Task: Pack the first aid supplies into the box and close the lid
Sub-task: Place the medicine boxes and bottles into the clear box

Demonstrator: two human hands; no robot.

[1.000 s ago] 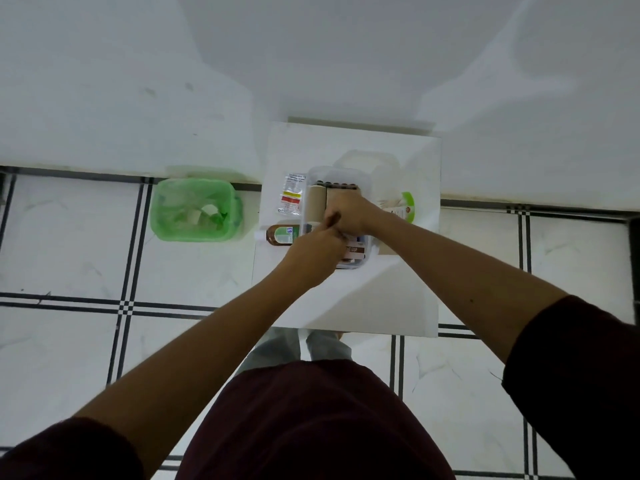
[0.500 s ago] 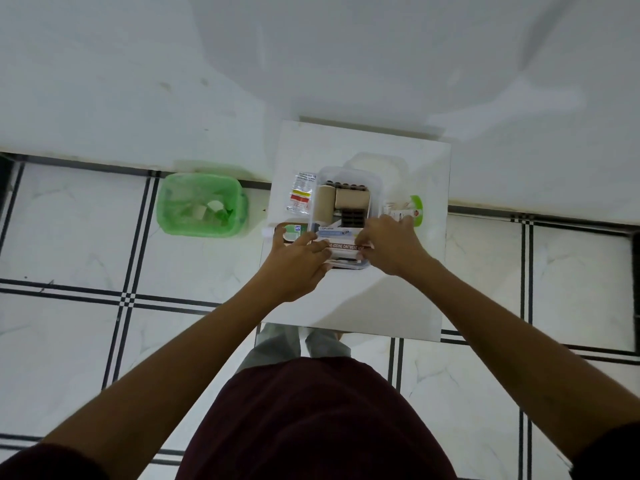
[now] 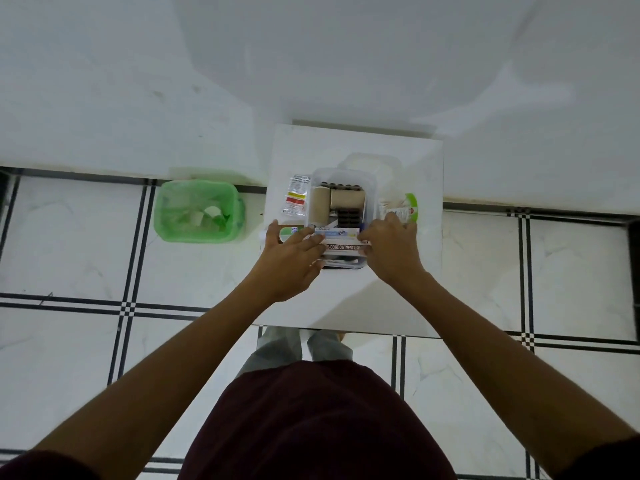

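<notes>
A clear plastic box stands open on the small white table. Inside lie two beige bandage rolls, a dark blister pack and a blue-and-white carton. A white iodine ointment carton lies across the box's near end. My left hand presses its left end with fingers spread, and my right hand grips its right end. The clear lid lies just behind the box.
A printed sachet lies left of the box. A bottle with a green label is partly under my left thumb. A green-capped white container sits right of the box. A green bin stands on the tiled floor to the left.
My hands were bunched over the middle of the box; they have drawn back to its near end, one at each end of the ointment carton, and the box's contents now show.
</notes>
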